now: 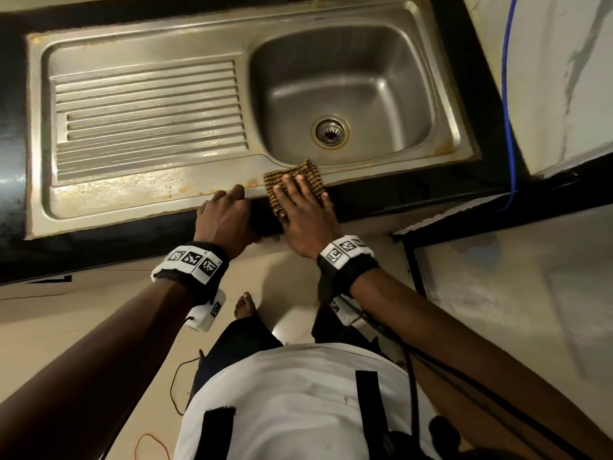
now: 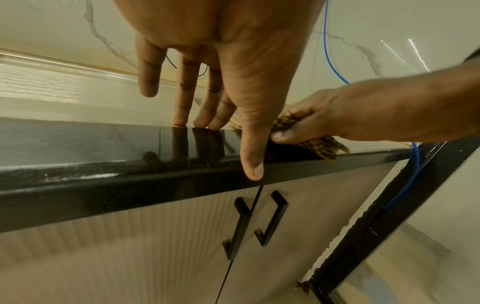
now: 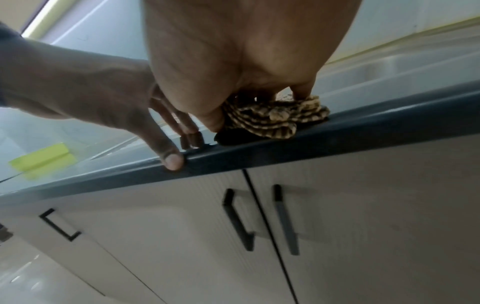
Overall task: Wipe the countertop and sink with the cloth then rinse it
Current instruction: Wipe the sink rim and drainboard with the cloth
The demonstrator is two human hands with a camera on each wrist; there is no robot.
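A brown-and-yellow striped cloth point(image 1: 306, 174) lies across the front rim of the steel sink point(image 1: 132, 190) and the black countertop point(image 1: 414, 194), just in front of the basin point(image 1: 348, 88). My right hand point(image 1: 303, 200) presses flat on the cloth with the fingers spread. In the right wrist view the cloth point(image 3: 272, 117) bunches under that palm at the counter's edge. My left hand point(image 1: 229, 207) rests just left of the cloth: straight fingertips on the countertop, thumb point(image 2: 253, 164) over its front edge. It holds nothing.
Rust-coloured stains mark the sink's front rim point(image 1: 185, 187). A ribbed drainboard point(image 1: 149, 107) fills the left half, and the drain point(image 1: 330, 131) sits in the basin. A blue hose point(image 1: 507, 94) runs down the right wall. Cabinet doors with black handles point(image 2: 270, 218) hang below.
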